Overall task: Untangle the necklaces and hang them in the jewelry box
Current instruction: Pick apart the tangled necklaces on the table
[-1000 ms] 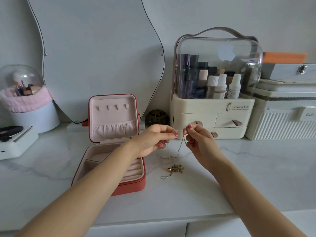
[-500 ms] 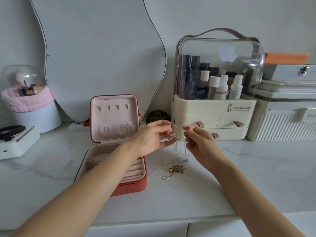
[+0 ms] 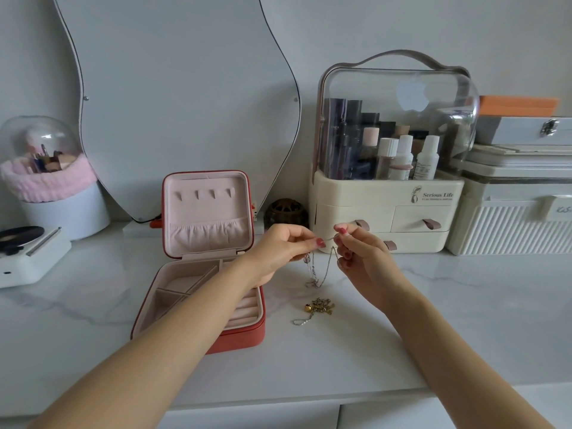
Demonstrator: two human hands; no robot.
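Note:
A thin silver necklace hangs in a loop above the marble counter, pinched at the top by both hands. My left hand grips one end, my right hand the other, fingertips almost touching. Below them a tangled gold necklace pile with a short silver chain end lies on the counter. The red jewelry box stands open to the left, its pink lid upright with small hooks and a gathered pocket. My left forearm crosses over the box's tray.
A cream cosmetics organiser with a clear dome stands behind the hands. White storage boxes sit at the right, a wavy mirror at the back, a domed brush holder and a small white record-player gadget at the left. A dark round ornament sits by the mirror.
Both hands stayed close together above the counter, shifting their pinch along the silver chain. The hanging loop has changed shape and now dangles longer between them. The gold pile has not moved.

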